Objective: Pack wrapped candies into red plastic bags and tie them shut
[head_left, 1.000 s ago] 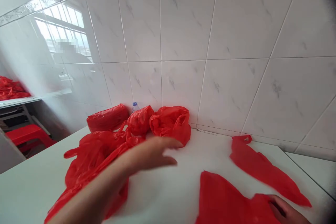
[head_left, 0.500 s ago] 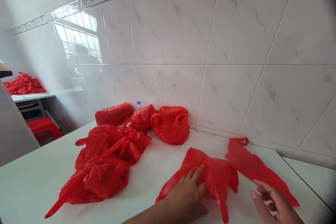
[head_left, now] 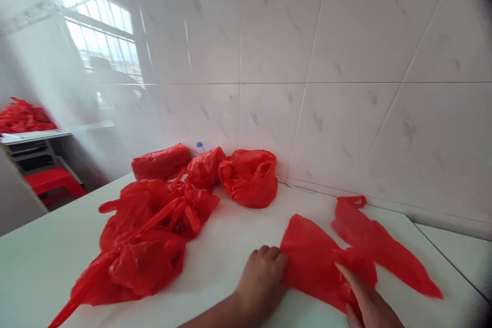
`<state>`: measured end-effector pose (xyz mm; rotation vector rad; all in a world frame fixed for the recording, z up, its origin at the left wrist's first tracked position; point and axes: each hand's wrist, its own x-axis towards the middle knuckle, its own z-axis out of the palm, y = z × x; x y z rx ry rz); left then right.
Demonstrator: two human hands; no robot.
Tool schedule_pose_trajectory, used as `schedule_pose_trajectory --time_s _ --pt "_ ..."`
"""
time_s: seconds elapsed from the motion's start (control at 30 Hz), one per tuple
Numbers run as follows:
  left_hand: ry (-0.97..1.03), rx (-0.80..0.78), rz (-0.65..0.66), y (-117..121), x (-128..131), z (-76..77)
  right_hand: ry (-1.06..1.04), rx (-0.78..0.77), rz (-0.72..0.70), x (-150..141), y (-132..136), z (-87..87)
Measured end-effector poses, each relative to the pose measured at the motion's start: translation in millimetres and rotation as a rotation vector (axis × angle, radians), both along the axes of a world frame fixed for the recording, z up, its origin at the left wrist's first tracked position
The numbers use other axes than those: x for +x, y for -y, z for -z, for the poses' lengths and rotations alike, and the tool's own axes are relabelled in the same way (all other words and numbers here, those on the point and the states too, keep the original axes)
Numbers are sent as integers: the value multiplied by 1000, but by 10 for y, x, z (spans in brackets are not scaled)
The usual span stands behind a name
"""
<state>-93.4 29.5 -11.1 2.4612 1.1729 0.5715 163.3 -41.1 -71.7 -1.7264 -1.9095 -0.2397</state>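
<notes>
I have a red bag (head_left: pixel 313 259) between both hands on the near right part of the pale table (head_left: pixel 238 251), its long axis running left to right and slanting nearer at the right; its smooth broad end points left, a corner pokes far, and the bunched end lies right. My left hand (head_left: pixel 263 277) is curled at the left edge, fingertips hidden, so I can't tell whether it grips. My right hand (head_left: pixel 367 300) touches the bunched end, half open, forefinger straight and thumb apart; I can't tell how firm its hold is. Just beyond, a flat red bag (head_left: pixel 378 241) points its loop far left and its tip near right. Left lies a heap of red bags (head_left: pixel 148 236). Behind rises a marbled tile wall (head_left: pixel 269 36), reflecting a barred window (head_left: pixel 103 31); far left, a red stool (head_left: pixel 54 179) sits below another table (head_left: pixel 38 136).
</notes>
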Motion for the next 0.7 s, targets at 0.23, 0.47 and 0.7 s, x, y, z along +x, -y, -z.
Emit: schedule_pose_trajectory --time_s 0.23,0.47,0.7 --pt "255 -156 -111 -112 -81 -24 -313 -109 396 210 158 -498" --pt "559 -266 -156 40 56 -114 185 516 -50 -479 412 -775" --pt "842 -721 -124 126 78 -174 -70 166 -70 -596 272 -596"
